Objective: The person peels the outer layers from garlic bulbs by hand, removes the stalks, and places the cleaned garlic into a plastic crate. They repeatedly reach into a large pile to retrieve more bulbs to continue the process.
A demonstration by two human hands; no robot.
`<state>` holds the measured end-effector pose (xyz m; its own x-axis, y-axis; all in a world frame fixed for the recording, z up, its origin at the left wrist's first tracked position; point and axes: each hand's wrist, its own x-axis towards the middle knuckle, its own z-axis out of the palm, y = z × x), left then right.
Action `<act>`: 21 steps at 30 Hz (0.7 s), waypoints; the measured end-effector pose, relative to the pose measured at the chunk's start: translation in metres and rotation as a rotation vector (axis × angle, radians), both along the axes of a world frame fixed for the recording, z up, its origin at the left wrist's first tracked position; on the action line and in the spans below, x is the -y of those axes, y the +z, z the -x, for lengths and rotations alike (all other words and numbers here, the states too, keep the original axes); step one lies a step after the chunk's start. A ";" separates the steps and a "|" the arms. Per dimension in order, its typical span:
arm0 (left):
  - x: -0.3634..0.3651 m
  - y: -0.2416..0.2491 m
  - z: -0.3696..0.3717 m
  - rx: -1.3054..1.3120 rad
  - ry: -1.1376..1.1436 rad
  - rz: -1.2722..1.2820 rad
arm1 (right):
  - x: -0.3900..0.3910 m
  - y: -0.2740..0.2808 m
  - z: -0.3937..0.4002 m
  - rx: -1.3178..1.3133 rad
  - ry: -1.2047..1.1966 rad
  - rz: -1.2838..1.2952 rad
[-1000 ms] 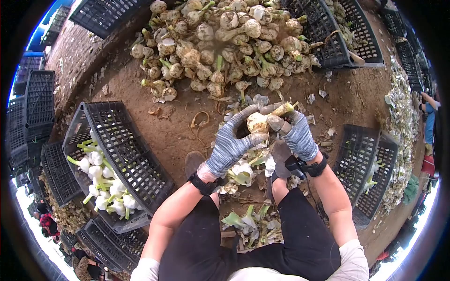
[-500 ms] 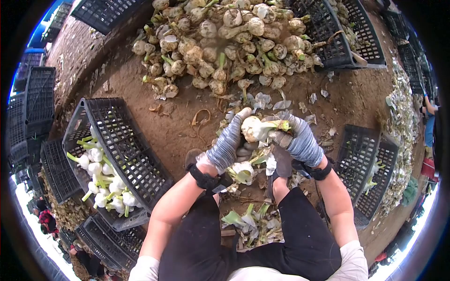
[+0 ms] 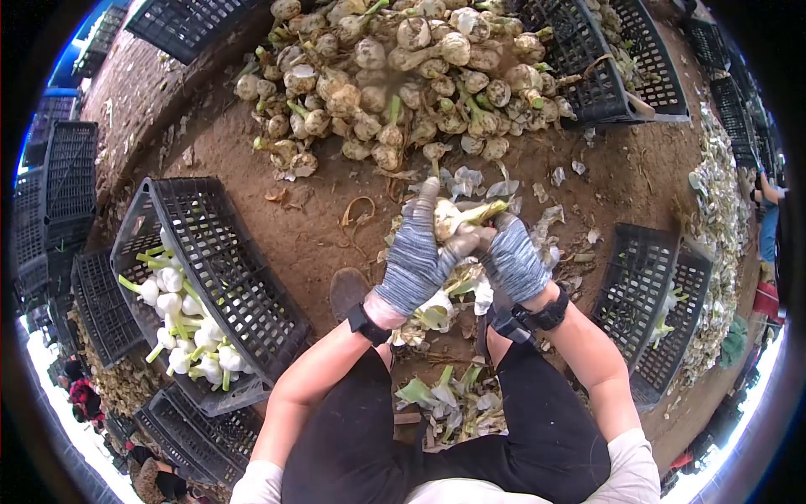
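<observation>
Between my hands is a garlic bulb (image 3: 447, 220), off-white with a short green-yellow stem pointing right. My left hand (image 3: 417, 256), in a grey striped glove, is closed around the bulb's left side, its thumb along the outer skin. My right hand (image 3: 514, 259), gloved alike, is closed at the bulb's lower right, by the base of the stem; its fingertips are partly hidden. Below the hands, peeled skins and leaf scraps (image 3: 437, 315) lie on the ground between my shoes. A heap of unpeeled, soil-stained garlic (image 3: 403, 76) lies ahead.
On the left, a tilted black crate (image 3: 227, 260) holds clean white garlic bulbs (image 3: 180, 315). Another black crate (image 3: 638, 277) stands on the right with a few bulbs inside. A crate (image 3: 579, 59) borders the heap at upper right. A person (image 3: 768, 218) is at the far right edge.
The bulb has tilted, its stem now angled up to the right. Both wrists have turned, and my right hand has shifted left and down, closer to my left hand.
</observation>
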<state>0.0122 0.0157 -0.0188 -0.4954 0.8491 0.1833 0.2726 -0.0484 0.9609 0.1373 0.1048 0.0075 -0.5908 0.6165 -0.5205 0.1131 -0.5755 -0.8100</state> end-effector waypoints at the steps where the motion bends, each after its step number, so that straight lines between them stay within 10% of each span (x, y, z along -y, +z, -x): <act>1: 0.001 0.000 0.002 0.018 -0.031 0.095 | 0.001 -0.006 -0.003 0.070 0.068 -0.047; 3: 0.002 -0.001 0.009 0.036 -0.060 0.193 | 0.002 0.002 -0.002 0.126 0.156 -0.057; 8: -0.013 0.046 0.043 1.233 -0.199 0.653 | 0.002 0.003 -0.004 0.140 0.145 -0.178; 21: -0.001 -0.011 0.012 0.558 -0.073 0.202 | -0.008 -0.004 0.002 0.071 0.071 -0.132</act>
